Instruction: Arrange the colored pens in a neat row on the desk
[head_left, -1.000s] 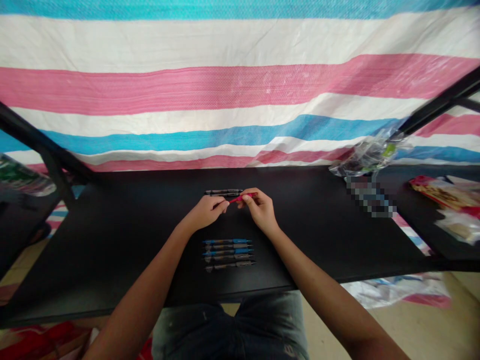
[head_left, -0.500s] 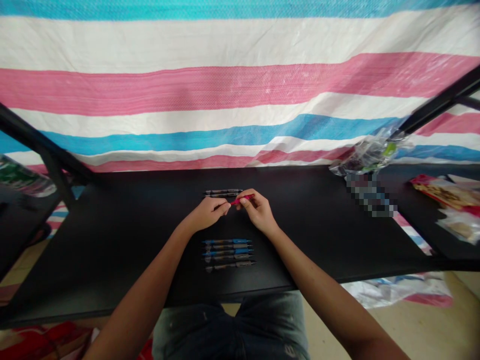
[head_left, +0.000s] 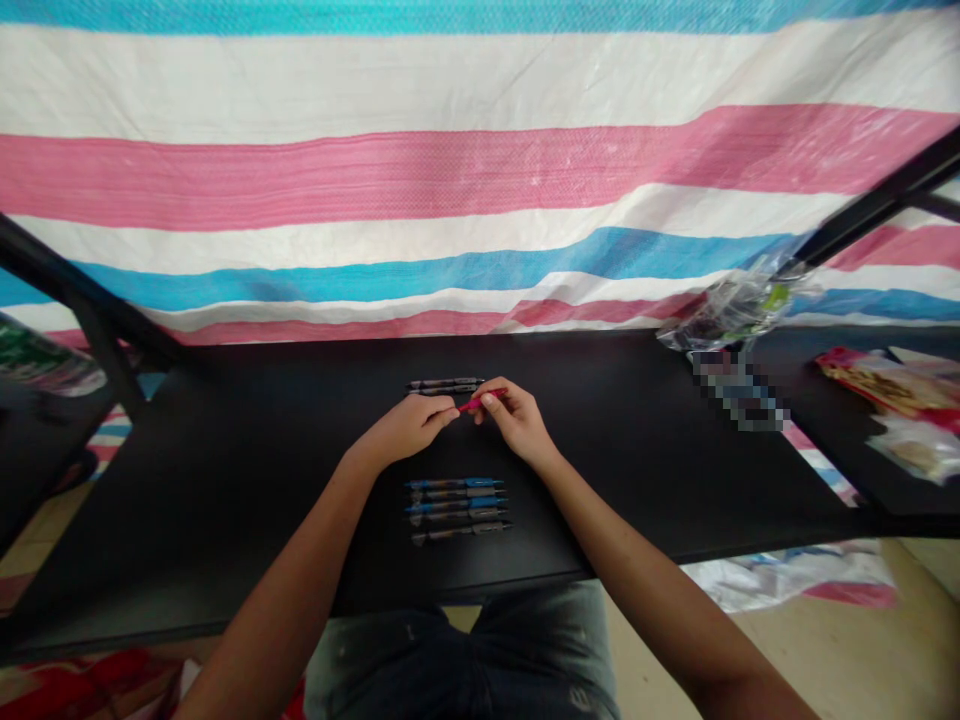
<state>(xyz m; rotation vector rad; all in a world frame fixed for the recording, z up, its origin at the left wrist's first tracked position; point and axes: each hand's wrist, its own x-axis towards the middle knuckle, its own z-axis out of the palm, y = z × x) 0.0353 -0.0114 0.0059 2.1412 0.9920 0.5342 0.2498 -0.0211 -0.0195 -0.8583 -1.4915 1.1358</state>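
Note:
A slim red pen (head_left: pixel 474 403) is held between my two hands over the black table. My left hand (head_left: pixel 415 424) is closed on the pen's left end, which its fingers cover. With thumb and fingers, my right hand (head_left: pixel 516 420) pinches the right part. Just behind the hands lie dark pens (head_left: pixel 442 385), partly hidden by my fingers. Nearer to me, several pens lie in a row of parallel lines, among them a blue pen (head_left: pixel 454 484) and a dark pen (head_left: pixel 461 532) at the near end.
The black table (head_left: pixel 240 480) reaches to a striped tarp (head_left: pixel 375 180) at the back. To the right are a clear plastic bag (head_left: pixel 727 305), a pixelated object (head_left: pixel 739 390) and red packaging (head_left: pixel 885 385) on a neighbouring surface. Black metal bars (head_left: pixel 112 350) slant at both sides.
Both hands stay almost in place around the red pen. My left hand has turned slightly at the wrist. The rows of pens have not moved.

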